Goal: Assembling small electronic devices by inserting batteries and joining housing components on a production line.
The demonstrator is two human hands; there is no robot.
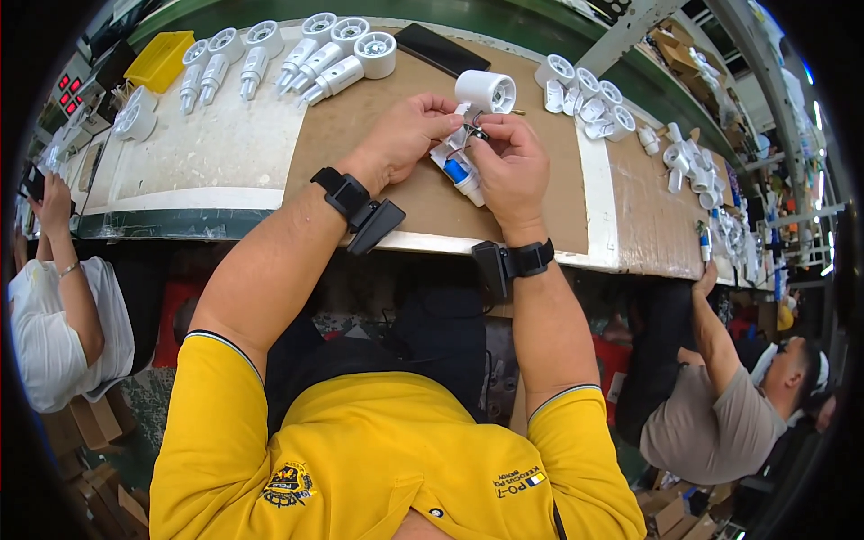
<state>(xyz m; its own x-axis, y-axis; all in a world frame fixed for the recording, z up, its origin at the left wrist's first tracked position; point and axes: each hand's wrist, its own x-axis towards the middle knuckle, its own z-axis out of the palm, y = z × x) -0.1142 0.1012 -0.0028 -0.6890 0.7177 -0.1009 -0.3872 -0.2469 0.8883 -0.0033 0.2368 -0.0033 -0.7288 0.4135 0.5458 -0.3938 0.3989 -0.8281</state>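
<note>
Yellow shirt (360, 441) nearest, the white handle (465, 184) slants, tip down-right.

Over the matt cardboard sheet (326, 139) I see a drum-shaped head (479, 89) in smooth, glossy plastic; left of the sheet, a shiny plastic bin (160, 60); before the sheet, a matt cloth polo shirt (378, 436).

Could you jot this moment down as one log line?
Left fingers: at opened white device | Right fingers: at its dark wiring | Exact grip: unclear | Table's far left: yellow bin
</note>
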